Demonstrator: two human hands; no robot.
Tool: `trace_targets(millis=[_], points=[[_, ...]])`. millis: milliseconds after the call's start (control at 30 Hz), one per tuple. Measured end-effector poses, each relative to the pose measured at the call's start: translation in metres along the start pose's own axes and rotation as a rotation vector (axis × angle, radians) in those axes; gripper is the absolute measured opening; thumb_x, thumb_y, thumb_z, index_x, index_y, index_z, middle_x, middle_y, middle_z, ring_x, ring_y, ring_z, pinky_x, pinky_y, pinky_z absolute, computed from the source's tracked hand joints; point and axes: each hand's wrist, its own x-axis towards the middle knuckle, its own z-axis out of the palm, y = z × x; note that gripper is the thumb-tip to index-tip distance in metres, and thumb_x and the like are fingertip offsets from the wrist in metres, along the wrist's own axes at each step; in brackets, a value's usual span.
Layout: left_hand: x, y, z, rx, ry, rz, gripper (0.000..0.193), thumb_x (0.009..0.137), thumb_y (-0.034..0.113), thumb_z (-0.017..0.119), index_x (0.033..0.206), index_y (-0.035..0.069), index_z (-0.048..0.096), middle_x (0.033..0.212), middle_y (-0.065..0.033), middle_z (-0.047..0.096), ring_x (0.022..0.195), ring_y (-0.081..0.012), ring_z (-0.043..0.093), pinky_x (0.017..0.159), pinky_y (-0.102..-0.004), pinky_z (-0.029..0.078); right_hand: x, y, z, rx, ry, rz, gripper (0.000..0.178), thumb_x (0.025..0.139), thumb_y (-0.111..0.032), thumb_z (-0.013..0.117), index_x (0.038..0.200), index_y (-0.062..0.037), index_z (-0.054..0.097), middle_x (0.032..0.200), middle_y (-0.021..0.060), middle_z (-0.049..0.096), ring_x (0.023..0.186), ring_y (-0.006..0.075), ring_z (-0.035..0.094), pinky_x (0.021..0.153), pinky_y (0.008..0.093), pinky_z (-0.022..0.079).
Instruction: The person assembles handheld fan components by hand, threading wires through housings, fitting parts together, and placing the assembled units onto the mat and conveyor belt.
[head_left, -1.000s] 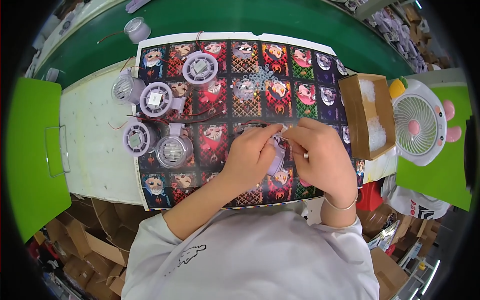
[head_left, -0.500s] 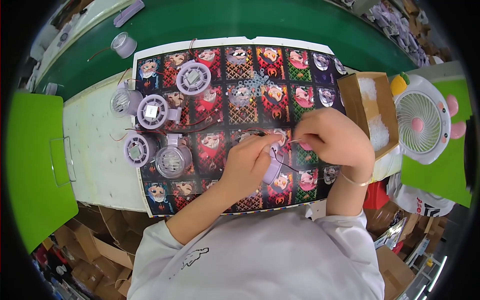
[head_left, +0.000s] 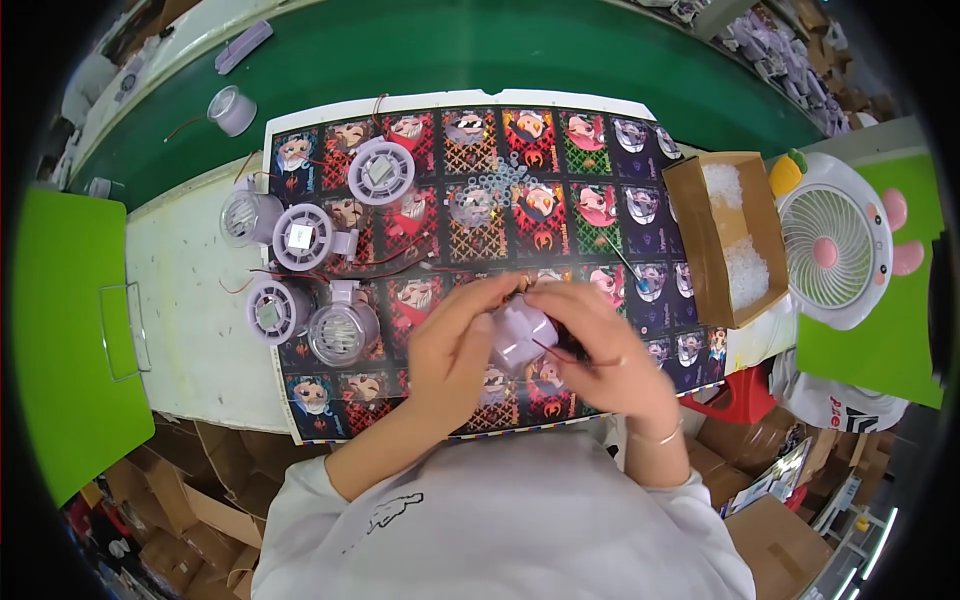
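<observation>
Between my two hands, over the near middle of the printed card sheet [head_left: 463, 345], is a pale purple plastic housing [head_left: 522, 335] with thin red and dark wires. My left hand [head_left: 450, 345] grips its left side, fingers curved around it. On its right side my right hand [head_left: 605, 345], slightly blurred, curls around it, with a wire crossing near the fingers. The housing's far side is hidden by the fingers. A thin metal tool with a blue end [head_left: 627, 264] lies on the sheet beyond my right hand. Farther left stand several purple fan units [head_left: 344, 332] with red wires.
Small clear rings [head_left: 497, 190] lie heaped on the sheet. At right, a cardboard box [head_left: 697, 240] holds clear small parts, beside a white fan [head_left: 835, 240] with pink ears. A green belt [head_left: 440, 55] runs along the back. Another purple unit [head_left: 232, 111] sits on it.
My right hand has let go of the thin tool, which now lies on the sheet, and has moved left and down onto the housing. The housing has been turned and shifted slightly left.
</observation>
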Motion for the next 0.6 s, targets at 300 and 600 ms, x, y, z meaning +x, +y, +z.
trace_targets(millis=[300,600], points=[[-0.008,0.012,-0.008,0.420,-0.160,0.666,0.042,0.071,0.003,0.070,0.112,0.002,0.066,0.093,-0.0076,0.066,0.084,-0.0248,0.062,0.070,-0.0336,0.052,0.089,0.062,-0.007,-0.351,0.246,0.085,0.009,0.082,-0.002,0.064,0.089,0.0008,0.060,0.084,0.0176,0.058,0.080,0.0364,0.060,0.071,0.0435,0.050],[0.009,0.023,-0.001,0.336,-0.086,0.532,0.021,0.080,-0.004,0.063,0.101,-0.001,0.064,0.083,-0.0117,0.064,0.074,-0.0301,0.061,0.066,-0.0393,0.051,0.075,0.038,-0.008,-0.170,0.340,0.088,0.006,0.081,0.002,0.065,0.086,0.0001,0.062,0.082,0.0125,0.061,0.073,0.0279,0.060,0.065,0.0364,0.049]])
